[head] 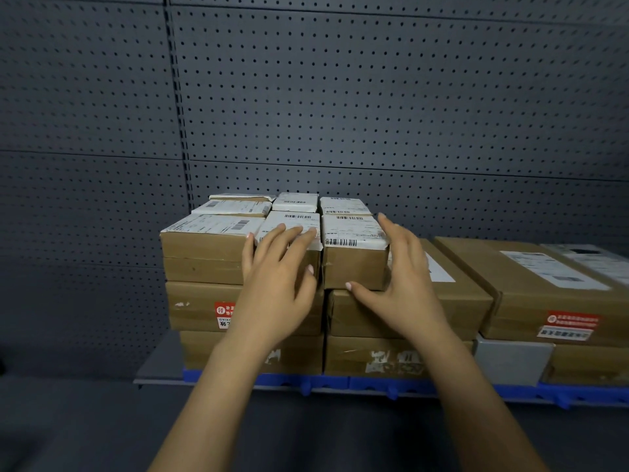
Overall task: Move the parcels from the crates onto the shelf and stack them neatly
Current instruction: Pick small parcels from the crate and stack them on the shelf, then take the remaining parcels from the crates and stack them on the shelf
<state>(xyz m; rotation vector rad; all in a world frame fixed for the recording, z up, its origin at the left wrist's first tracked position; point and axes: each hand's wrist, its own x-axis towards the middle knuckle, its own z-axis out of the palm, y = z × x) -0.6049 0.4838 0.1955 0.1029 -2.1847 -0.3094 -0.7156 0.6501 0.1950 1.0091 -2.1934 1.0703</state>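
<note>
Two bare forearms [211, 403] rise from the bottom of the frame to the stacked parcels at centre. On the left, the left hand [279, 281] lies flat with fingers straight and spread over the labelled top of the middle parcel [296, 220], gripping nothing. On the right, the right hand [405, 284] is also spread: its fingers run straight along the right flank of the end parcel [354, 264] and its thumb touches the lower front edge. Both parcels sit in the top layer, on larger cartons [197, 304] that stand on the grey shelf [158, 369]. A long carton [544, 291] lies further right, before the dark pegboard panel [340, 97]. These small taped cardboard boxes look stiff and probably light. Pressing flat on opposite side faces should square them up without crushing the corners.
</note>
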